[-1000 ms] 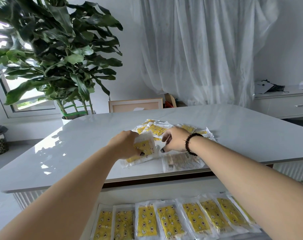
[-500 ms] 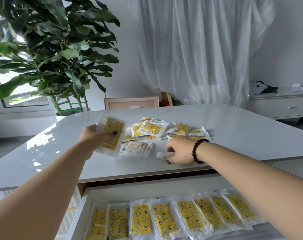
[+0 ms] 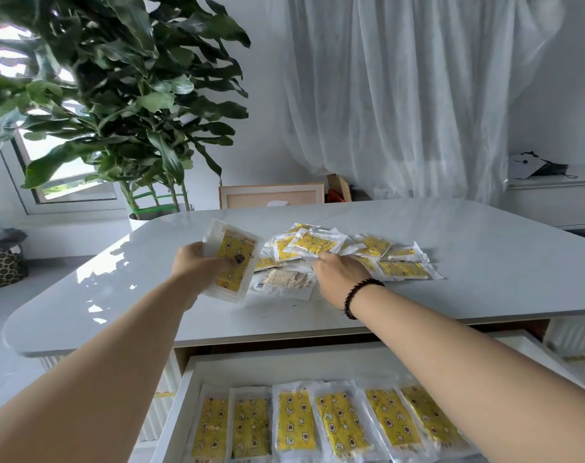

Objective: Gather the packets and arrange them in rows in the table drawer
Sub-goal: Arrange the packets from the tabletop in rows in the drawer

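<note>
My left hand [image 3: 201, 262] is left of centre in the frame, lifted above the table [image 3: 485, 262], and it grips a yellow-printed packet [image 3: 232, 262]. The thumb lies across the printed face and the fingers are curled behind it. The packet faces me, tilted, with its long axis running from the upper left down to the lower right of the frame.

My right hand [image 3: 339, 274], with a black bead bracelet [image 3: 359, 295] on the wrist, is at centre frame with its back towards me. Its fingertips are down at the near edge of the loose pile of packets [image 3: 344, 248]. The fingers look curled, but I cannot tell whether they pinch a packet or only touch one, because the hand hides them.

The pile lies on the table just right of centre, and its packets point every which way and overlap. One packet [image 3: 282, 282] lies between my two hands with its pale printed back up and its long axis nearly across the frame.

At the bottom of the frame the drawer [image 3: 181, 412] stands pulled out under the table edge. In it a row of packets [image 3: 294, 422] lies side by side, yellow face up, each with its long axis running away from me. My right forearm covers the right end of the row.
</note>
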